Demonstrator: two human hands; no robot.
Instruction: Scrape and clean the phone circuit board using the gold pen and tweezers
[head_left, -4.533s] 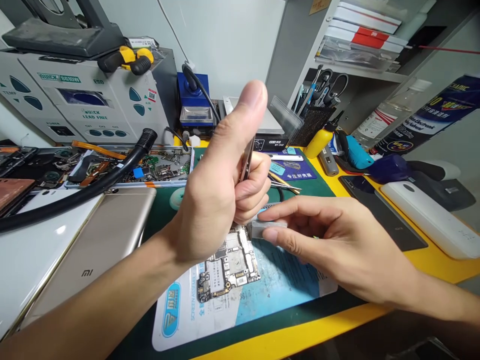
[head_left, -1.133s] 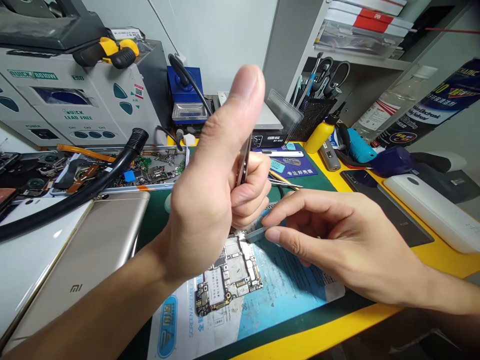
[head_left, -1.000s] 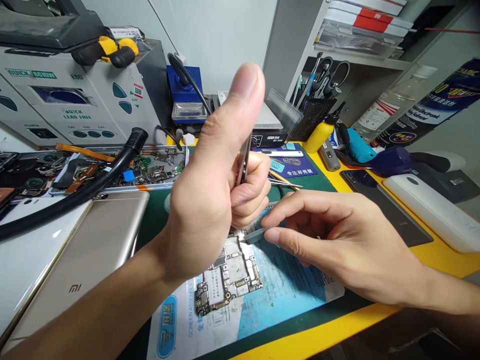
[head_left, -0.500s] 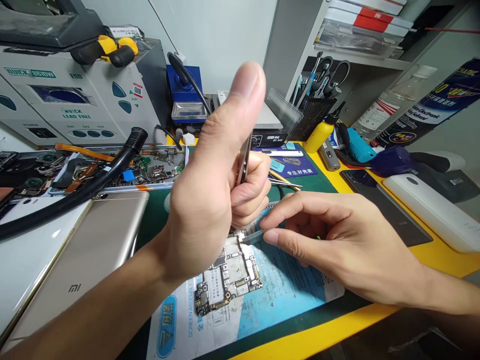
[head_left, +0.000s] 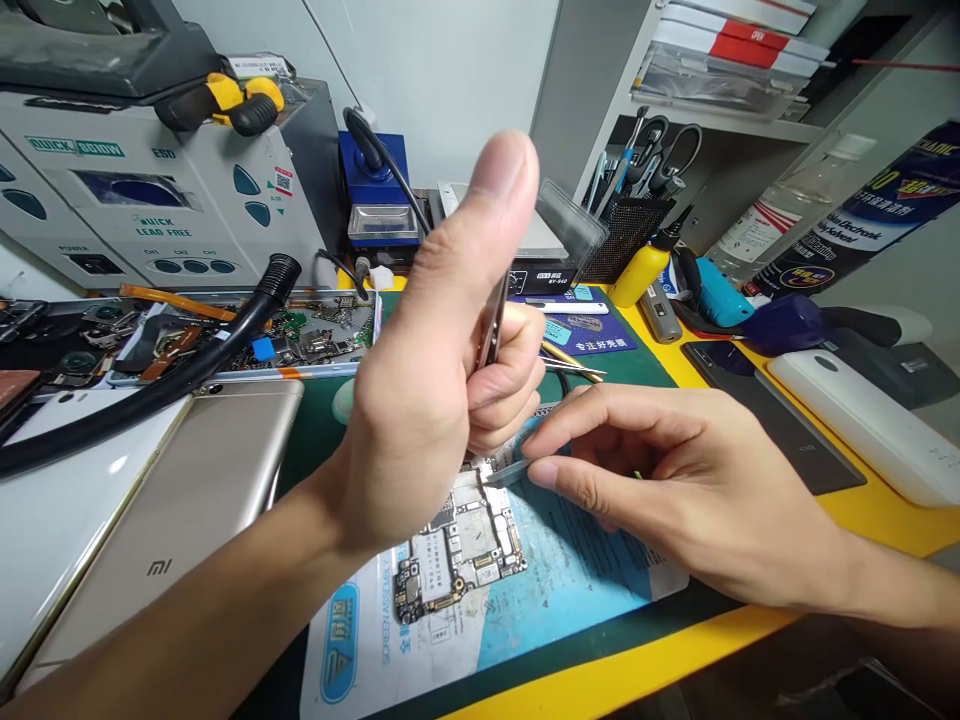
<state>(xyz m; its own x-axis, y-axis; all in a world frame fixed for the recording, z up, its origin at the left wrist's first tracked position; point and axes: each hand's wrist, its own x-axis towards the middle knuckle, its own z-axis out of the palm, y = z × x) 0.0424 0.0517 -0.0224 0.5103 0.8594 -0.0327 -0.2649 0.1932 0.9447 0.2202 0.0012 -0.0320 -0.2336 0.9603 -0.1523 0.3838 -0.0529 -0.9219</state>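
My left hand (head_left: 420,400) is closed, thumb up, around a slim dark shiny metal piece (head_left: 493,320); most of it is hidden in the fist, so its kind is unclear. Below and partly behind that hand lies a phone logic board (head_left: 476,535), on a blue and white printed sheet (head_left: 570,590). From the right, my right hand (head_left: 660,480) pinches a thin, flat grey blade-like tool (head_left: 511,472) between thumb and forefinger. Its narrow tip reaches the upper right part of the board; whether they touch I cannot tell.
A hot-air station (head_left: 172,190) stands at back left, its black hose (head_left: 217,350) crossing a tray of parts (head_left: 315,378). Phones, including a gold one (head_left: 180,530), lie left. Tweezers (head_left: 574,367), a yellow bottle (head_left: 641,270) and a dark phone (head_left: 780,420) lie beyond the right hand.
The view has shifted slightly, so the left-side things and my left hand appear a little further right. Both hands keep nearly the same grip and position over the board.
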